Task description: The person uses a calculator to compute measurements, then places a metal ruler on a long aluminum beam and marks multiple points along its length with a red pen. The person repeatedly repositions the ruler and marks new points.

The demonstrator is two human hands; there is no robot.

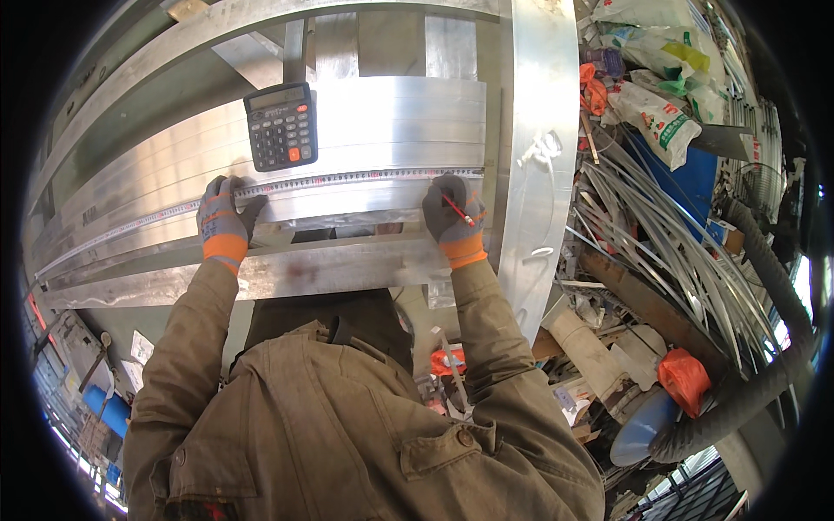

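A long tape measure [347, 180] lies stretched across a stack of silvery metal profiles [391, 122], running from the far left to near the right ends. My left hand [224, 224], in a grey and orange work glove, has its fingers over the tape, with the thumb apart on the metal's near edge. At the tape's right part, my gloved right hand [453, 221] grips a red pencil [458, 211] and rests its fingertips by the tape. A black desk calculator [281, 128] sits on the profiles, beyond the tape and between the hands.
A wide metal beam [540, 165] of the rack runs along the right side, and a near crossbar [321, 267] passes before my body. Beyond it on the right lie thin metal strips [669, 252], plastic bags [656, 122], a red bag [684, 380] and a thick dark hose [773, 391].
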